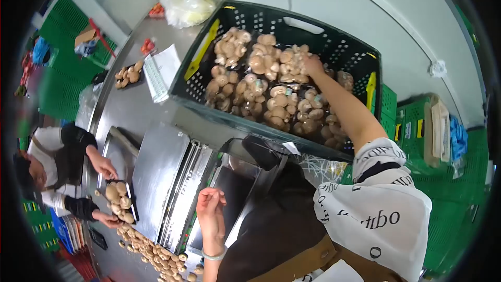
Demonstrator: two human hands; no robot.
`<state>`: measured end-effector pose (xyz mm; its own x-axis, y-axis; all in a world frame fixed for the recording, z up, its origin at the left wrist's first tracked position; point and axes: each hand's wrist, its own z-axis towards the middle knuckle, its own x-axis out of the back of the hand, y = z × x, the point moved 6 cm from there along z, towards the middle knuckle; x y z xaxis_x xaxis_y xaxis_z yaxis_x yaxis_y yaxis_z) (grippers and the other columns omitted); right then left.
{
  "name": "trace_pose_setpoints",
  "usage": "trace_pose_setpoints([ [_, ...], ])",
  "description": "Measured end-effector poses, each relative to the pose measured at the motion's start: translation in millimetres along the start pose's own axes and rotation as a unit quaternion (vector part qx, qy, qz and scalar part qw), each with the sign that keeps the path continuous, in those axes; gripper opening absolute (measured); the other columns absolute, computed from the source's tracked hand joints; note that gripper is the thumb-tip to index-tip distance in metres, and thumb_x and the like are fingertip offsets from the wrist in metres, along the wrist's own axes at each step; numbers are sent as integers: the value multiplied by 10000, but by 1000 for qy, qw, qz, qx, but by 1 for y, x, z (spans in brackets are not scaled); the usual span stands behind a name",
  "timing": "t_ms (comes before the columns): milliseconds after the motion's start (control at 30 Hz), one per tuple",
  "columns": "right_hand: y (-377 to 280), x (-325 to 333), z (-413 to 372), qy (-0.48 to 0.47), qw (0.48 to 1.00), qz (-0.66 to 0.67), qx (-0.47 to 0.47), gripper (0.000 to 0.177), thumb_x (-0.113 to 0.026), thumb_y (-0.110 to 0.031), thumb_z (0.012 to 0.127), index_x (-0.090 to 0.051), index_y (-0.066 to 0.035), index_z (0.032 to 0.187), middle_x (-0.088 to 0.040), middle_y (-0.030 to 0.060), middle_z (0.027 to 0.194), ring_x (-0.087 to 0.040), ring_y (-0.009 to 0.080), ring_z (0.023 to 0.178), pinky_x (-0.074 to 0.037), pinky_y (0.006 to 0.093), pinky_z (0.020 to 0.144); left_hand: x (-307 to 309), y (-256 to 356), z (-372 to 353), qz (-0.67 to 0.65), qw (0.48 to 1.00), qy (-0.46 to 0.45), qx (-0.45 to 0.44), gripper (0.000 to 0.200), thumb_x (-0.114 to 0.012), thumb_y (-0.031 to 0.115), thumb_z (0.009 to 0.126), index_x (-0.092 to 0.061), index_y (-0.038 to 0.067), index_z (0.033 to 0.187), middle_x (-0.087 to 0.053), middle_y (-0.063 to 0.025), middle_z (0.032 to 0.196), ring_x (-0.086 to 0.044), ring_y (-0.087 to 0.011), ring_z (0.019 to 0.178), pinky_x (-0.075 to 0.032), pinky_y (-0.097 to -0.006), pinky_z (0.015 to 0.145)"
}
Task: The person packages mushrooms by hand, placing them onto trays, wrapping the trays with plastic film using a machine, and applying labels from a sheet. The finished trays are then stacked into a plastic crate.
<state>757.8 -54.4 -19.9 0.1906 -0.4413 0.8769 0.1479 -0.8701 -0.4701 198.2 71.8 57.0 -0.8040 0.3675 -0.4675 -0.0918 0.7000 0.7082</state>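
A dark green crate (240,120) holds several rows of wrapped packs of brown mushrooms (263,57). My right hand (313,66) reaches into it, with its fingers on a wrapped pack in the back row; the fingertips are partly hidden against the mushrooms. Near the front of a metal wrapping machine (159,177), my left hand (211,216) is raised, its fingers loosely bent and nothing visible in them. A bracelet is on that wrist.
At the left, a co-worker's hands (104,167) are at a black tray of mushrooms (119,198). Loose mushrooms (156,256) lie below the machine. Another mushroom tray (129,74), papers (162,70) and a plastic bag (189,5) are beyond. Green crates (412,130) stand right.
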Motion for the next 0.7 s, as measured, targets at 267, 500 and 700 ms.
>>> trace_pose_setpoints([
  [267, -82, 49, -24, 188, 932, 92, 295, 454, -634, -214, 868, -527, 55, 1219, -556, 188, 1137, -563, 296, 987, -453, 383, 872, 135, 87, -30, 194, 933, 218, -210, 193, -583, 196, 941, -606, 11, 992, -631, -57, 969, -565, -125, 875, -432, -270, 856],
  [500, -361, 11, -303, -177, 774, 227, 564, 287, -606, -28, 832, -559, -1, 1114, -544, 130, 1187, -534, 250, 1097, -429, 329, 921, 292, 196, -34, 547, 608, 429, -384, 344, -558, 221, 926, -583, 33, 1213, -578, -159, 1226, -517, -312, 1174, -376, -396, 1010],
  [700, -434, -141, -485, -334, 607, 150, 706, 485, -642, -262, 856, -489, -47, 1264, -433, 163, 1350, -401, 341, 1271, -337, 421, 1060, 322, 175, 2, 517, 710, 332, -344, 337, -501, 274, 932, -631, 54, 1151, -590, -141, 1235, -492, -322, 1212, -342, -430, 1052],
])
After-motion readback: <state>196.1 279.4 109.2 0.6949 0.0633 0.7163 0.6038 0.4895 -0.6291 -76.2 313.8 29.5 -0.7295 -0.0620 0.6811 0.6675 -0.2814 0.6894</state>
